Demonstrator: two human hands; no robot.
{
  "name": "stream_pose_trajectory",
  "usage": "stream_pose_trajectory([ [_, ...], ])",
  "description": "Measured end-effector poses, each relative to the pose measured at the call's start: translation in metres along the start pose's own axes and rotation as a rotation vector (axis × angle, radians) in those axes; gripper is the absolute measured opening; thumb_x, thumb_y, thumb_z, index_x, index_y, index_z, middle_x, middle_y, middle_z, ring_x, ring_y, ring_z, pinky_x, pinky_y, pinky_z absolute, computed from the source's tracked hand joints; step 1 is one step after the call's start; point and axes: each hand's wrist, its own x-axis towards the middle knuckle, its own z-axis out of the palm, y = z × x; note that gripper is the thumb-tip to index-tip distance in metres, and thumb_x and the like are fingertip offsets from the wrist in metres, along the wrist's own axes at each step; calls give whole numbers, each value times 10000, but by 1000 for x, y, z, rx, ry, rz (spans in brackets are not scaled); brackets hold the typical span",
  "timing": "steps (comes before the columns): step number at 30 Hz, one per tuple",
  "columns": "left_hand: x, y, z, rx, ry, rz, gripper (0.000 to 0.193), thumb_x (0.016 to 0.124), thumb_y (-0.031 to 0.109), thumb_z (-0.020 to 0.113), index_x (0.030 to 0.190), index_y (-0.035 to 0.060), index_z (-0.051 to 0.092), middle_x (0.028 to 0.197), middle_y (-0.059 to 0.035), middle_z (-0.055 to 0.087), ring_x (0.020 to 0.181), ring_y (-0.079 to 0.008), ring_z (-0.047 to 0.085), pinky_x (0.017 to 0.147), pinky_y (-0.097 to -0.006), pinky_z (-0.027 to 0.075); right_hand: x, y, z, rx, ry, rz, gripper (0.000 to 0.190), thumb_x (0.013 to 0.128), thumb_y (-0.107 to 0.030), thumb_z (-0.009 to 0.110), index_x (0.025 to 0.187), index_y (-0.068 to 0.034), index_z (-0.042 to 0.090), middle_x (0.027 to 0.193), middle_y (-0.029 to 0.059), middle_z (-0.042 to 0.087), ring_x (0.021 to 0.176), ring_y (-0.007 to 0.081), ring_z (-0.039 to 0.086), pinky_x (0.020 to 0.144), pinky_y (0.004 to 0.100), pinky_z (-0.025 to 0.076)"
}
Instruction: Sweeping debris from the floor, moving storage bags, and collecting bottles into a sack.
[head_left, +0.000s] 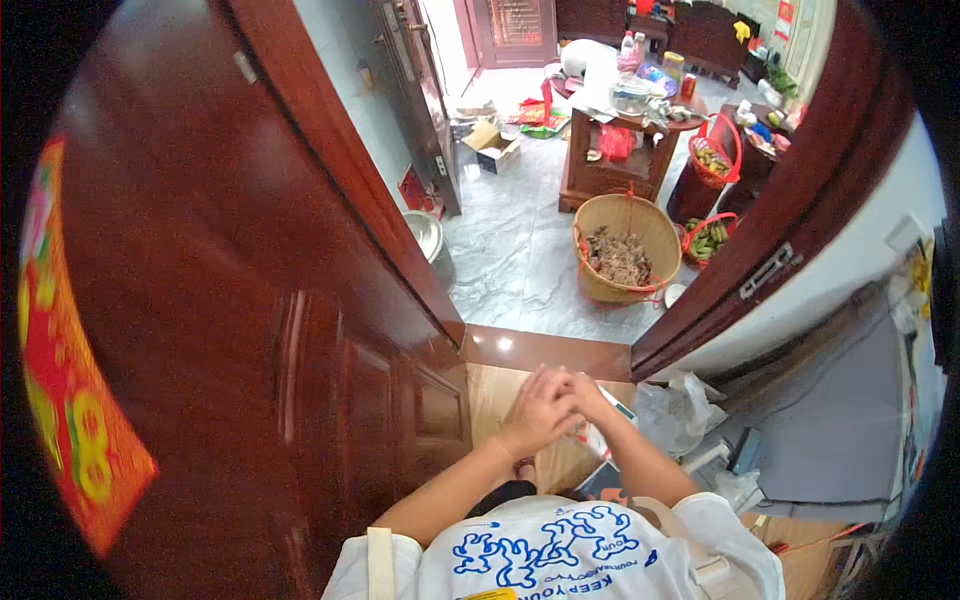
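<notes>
My left hand (534, 411) and my right hand (587, 396) meet in front of my chest, their fingers overlapping. No object shows between them, and the blur hides how the fingers are bent. Below them lies a light wood-look floor (491, 390). Just past the hands runs a brown door threshold (551, 352). Beyond it, on grey marbled tiles, stands a large woven basket (664, 225) with red cords, holding a heap of dry brown material.
A dark red wooden door (225, 300) stands at the left. Right are a plastic bag (679, 412) and a grey panel (832, 420). Beyond the doorway are a lidded metal bin (425, 236), an open carton (491, 146), a cluttered wooden table (574, 161) and a red basket of green fruit (709, 240).
</notes>
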Motion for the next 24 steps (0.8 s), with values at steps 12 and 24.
stream_pose_trajectory([
  [12, 74, -189, -54, 132, 35, -554, 874, 571, 435, 743, 1248, 69, 328, 1229, -174, 361, 1130, -357, 367, 944, -475, 281, 202, -57, -118, 251, 11, 250, 270, 766, -196, 508, 799, 53, 605, 618, 65, 577, 578, 113, 503, 571, 287, 423],
  [24, 235, -396, -53, 166, -163, -803, 198, 794, 204, 549, 928, 69, 604, 864, -160, 596, 805, -319, 574, 686, -390, 440, 438, -26, -174, 570, -25, 206, 228, 770, -196, 520, 795, -14, 653, 665, 56, 591, 645, 111, 507, 614, 264, 409],
])
